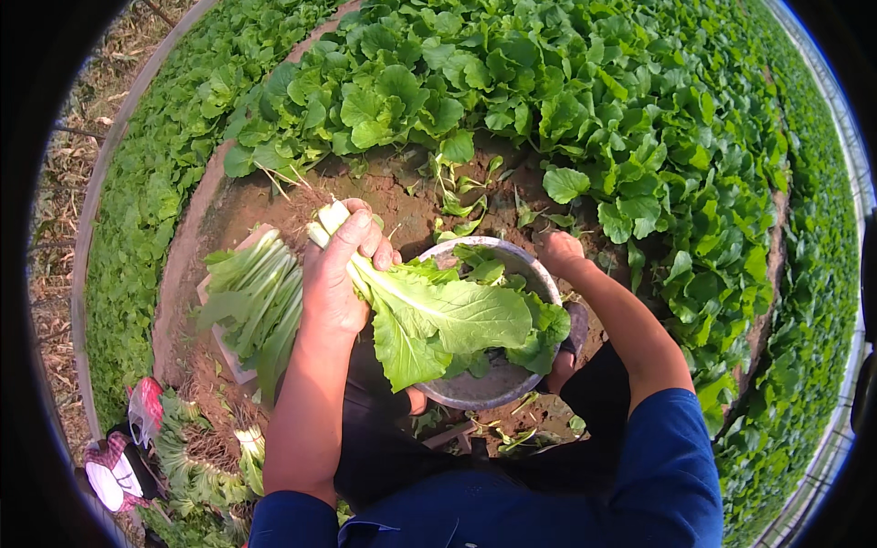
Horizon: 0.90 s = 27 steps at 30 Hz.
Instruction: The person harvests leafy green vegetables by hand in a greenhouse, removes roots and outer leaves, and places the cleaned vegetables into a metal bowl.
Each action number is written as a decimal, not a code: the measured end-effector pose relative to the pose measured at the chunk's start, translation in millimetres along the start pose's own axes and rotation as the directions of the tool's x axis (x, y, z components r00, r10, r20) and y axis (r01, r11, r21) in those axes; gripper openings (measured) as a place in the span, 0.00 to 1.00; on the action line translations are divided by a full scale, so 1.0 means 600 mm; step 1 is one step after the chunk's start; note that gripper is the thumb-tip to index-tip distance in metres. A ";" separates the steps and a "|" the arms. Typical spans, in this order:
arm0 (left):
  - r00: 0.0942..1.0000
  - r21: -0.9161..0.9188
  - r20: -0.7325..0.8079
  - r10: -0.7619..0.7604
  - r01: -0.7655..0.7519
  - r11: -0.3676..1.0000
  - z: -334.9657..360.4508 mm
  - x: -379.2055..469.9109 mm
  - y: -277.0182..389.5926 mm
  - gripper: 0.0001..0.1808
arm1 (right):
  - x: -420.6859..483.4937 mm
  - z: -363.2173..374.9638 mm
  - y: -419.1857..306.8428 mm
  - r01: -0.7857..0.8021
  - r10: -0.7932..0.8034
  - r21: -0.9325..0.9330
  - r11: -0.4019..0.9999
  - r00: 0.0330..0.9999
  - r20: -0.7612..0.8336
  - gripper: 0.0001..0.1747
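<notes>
My left hand grips a small bunch of leafy greens by its pale stems, roots at the upper left. The broad leaves hang over a round grey basin. Inside the basin lie more green leaves. My right hand is down at the soil just beyond the basin's right rim, beside the standing plants. Its fingers are curled and partly hidden, so I cannot see what they hold. Loose small leaves lie on the bare soil between the hands.
A pile of picked greens rests on a board left of my forearm. Rooted bundles lie at the lower left, near a red and clear plastic bag and some clothing. Dense leafy plants fill the bed ahead and right.
</notes>
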<state>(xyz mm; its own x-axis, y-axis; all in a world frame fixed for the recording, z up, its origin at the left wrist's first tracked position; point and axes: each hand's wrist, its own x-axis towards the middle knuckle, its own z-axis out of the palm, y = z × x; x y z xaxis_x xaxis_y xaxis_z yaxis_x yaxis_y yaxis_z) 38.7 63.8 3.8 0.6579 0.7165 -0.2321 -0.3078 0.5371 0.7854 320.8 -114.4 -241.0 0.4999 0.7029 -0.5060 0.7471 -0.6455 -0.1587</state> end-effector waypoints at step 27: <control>0.675 0.705 0.708 -0.206 -0.666 0.244 0.016 -0.017 -0.092 0.11 | 0.297 0.048 0.186 -0.042 0.209 -0.911 0.409 0.977 0.049 0.23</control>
<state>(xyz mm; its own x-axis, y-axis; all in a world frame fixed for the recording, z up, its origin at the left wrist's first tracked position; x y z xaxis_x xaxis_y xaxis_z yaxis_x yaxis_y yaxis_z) 55.8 22.6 -31.9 0.9944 0.0580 0.0883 -0.0282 -0.6596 0.7510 480.6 -70.1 -373.5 0.6227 0.5372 -0.5689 0.6843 -0.0213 0.7289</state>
